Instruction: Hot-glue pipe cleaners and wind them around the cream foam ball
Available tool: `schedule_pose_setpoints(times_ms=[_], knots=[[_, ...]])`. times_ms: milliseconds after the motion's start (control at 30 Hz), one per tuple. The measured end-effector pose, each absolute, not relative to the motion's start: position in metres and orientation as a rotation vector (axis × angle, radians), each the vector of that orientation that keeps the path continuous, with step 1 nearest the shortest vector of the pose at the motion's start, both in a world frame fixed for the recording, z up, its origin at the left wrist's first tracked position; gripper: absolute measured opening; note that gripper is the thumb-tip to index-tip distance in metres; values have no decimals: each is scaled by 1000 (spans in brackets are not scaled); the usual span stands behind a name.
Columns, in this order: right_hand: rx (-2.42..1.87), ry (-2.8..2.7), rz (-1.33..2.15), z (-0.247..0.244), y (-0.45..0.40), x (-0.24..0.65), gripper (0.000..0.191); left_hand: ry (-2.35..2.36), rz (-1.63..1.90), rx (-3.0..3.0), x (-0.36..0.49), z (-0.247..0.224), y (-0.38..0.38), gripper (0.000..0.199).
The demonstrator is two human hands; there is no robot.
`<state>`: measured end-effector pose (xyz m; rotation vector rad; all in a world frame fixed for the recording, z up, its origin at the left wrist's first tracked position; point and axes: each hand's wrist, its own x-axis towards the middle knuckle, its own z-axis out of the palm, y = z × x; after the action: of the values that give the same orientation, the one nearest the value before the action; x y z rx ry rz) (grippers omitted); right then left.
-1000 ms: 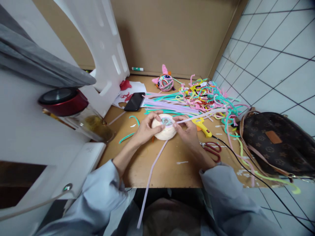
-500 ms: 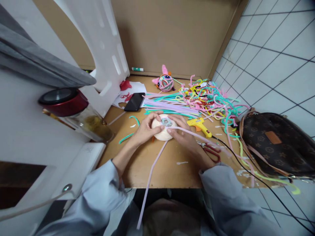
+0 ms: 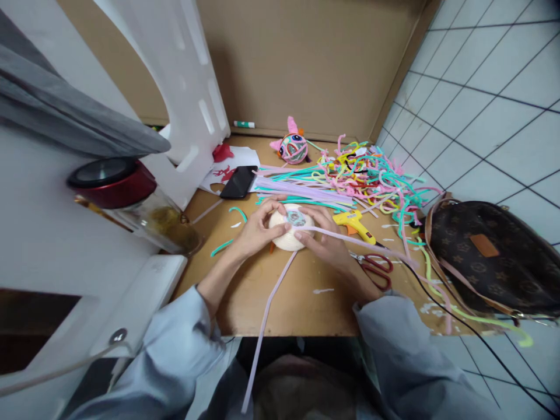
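Observation:
A cream-white ball [image 3: 289,240] with a pale blue and pink patch on top is held over the table between both hands. My left hand [image 3: 261,224] grips its left side, thumb on the front. My right hand [image 3: 324,236] holds the right side, with fingers behind and thumb in front. One lilac pipe cleaner [image 3: 371,240] runs from the ball across my right hand to the right. Another lilac strip [image 3: 266,315] hangs from beneath the ball past the table's front edge. How either is fixed is hidden.
Behind lie a pink decorated ball [image 3: 294,148], a pipe cleaner pile [image 3: 367,172] and a black phone [image 3: 238,182]. A yellow glue gun [image 3: 356,224] with cord, red-handled scissors [image 3: 378,269] and a brown bag [image 3: 494,256] are right; a glass bottle [image 3: 164,224] stands left.
The lilac strip on the right has swung slightly, its far end now a little higher and further right. Both hands keep their hold on the ball, which has barely shifted.

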<state>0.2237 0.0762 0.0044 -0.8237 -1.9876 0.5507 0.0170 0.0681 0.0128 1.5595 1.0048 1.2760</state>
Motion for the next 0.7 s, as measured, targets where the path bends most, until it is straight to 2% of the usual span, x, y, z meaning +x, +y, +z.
schedule_pose_setpoints(times_ms=[467,700], knots=[[-803,-1948,378,2,74,222,42,1009,1269,1523,17,10,68,38],[-729,-1852,394,11,67,220,5,1002,1308,1561,17,9,69,33]])
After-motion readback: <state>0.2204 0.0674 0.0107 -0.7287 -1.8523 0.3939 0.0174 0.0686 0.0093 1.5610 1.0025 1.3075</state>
